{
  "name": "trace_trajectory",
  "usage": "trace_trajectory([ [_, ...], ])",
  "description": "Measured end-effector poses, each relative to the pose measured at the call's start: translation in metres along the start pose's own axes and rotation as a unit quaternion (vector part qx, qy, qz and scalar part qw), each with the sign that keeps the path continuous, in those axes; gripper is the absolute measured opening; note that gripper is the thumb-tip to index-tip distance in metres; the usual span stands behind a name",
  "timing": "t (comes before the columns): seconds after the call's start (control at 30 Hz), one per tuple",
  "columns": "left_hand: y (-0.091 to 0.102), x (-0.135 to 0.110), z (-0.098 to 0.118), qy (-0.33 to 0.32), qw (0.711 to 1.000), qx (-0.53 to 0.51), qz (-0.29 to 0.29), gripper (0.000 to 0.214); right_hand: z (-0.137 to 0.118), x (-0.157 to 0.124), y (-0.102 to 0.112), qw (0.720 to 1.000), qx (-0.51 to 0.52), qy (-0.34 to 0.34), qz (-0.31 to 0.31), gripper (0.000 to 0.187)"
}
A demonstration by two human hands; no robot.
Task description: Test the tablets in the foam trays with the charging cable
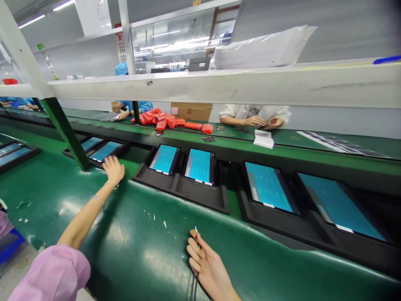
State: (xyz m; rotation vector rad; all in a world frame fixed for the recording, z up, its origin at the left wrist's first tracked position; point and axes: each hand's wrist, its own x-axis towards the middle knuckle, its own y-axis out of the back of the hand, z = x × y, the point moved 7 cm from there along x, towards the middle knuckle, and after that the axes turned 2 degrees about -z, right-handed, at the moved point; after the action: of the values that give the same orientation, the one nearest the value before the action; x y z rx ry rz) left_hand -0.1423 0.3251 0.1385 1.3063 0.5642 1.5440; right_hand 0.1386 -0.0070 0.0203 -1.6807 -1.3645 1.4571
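My left hand [113,170] reaches forward with its fingers spread, at the near edge of a black tray [123,150] that carries tablets with lit blue screens, one being a tablet [105,151] just beyond my fingertips. Whether the fingers touch the tray I cannot tell. Low in the middle, my right hand [208,263] pinches a thin dark cable-like pair of strands [194,284], which hangs down past the palm; a small pale tip shows above the thumb. Ahead of this hand lies another black tray [200,196] holding two tablets, including a lit tablet [199,166].
More trays with lit tablets, such as a tablet [267,186], line the belt to the right. A white shelf beam [219,87] and a green post [66,133] cross the view. Opposite, people work near red wrapped packs [159,119] and a white box [263,139].
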Motion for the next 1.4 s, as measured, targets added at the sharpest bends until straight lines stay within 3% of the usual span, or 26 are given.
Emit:
trace_trajectory([
  [0.03,0.003,-0.002,-0.026,0.044,0.999,0.022,0.019,0.056,0.000,0.001,-0.001,1.000,-0.002,-0.001,-0.004,0.038],
  [0.1,-0.001,-0.008,-0.058,0.092,0.994,0.054,0.035,0.055,0.000,0.002,-0.001,1.000,-0.009,-0.002,-0.010,0.036],
  [0.17,-0.014,-0.013,-0.071,0.109,0.990,0.077,0.038,0.055,0.000,0.002,-0.001,1.000,-0.016,-0.001,-0.007,0.037],
  [0.3,-0.038,-0.011,-0.073,0.142,0.983,0.105,0.043,0.066,0.001,0.000,-0.002,1.000,-0.031,0.005,-0.005,0.038],
  [0.4,-0.044,-0.005,-0.070,0.165,0.979,0.112,0.049,0.066,0.002,-0.002,-0.005,0.999,-0.051,0.006,-0.015,0.038],
  [0.6,-0.036,-0.012,-0.049,0.186,0.975,0.111,0.053,0.045,0.002,-0.004,-0.013,0.996,-0.083,0.006,-0.032,0.037],
  [0.83,-0.046,-0.054,0.015,0.053,0.996,0.072,0.009,0.033,0.003,-0.002,-0.013,0.996,-0.074,0.001,-0.057,0.030],
  [0.93,-0.044,-0.056,0.023,-0.020,0.999,0.037,-0.025,0.028,0.003,-0.001,-0.013,0.996,-0.070,-0.004,-0.060,0.030],
  [1.23,-0.024,0.006,-0.031,-0.020,0.999,0.001,-0.047,0.036,0.003,-0.001,-0.015,0.995,-0.069,-0.004,-0.066,0.029],
  [1.4,-0.002,0.029,-0.080,0.095,0.995,0.030,-0.005,0.041,0.001,-0.001,-0.018,0.995,-0.071,0.000,-0.068,0.030],
])
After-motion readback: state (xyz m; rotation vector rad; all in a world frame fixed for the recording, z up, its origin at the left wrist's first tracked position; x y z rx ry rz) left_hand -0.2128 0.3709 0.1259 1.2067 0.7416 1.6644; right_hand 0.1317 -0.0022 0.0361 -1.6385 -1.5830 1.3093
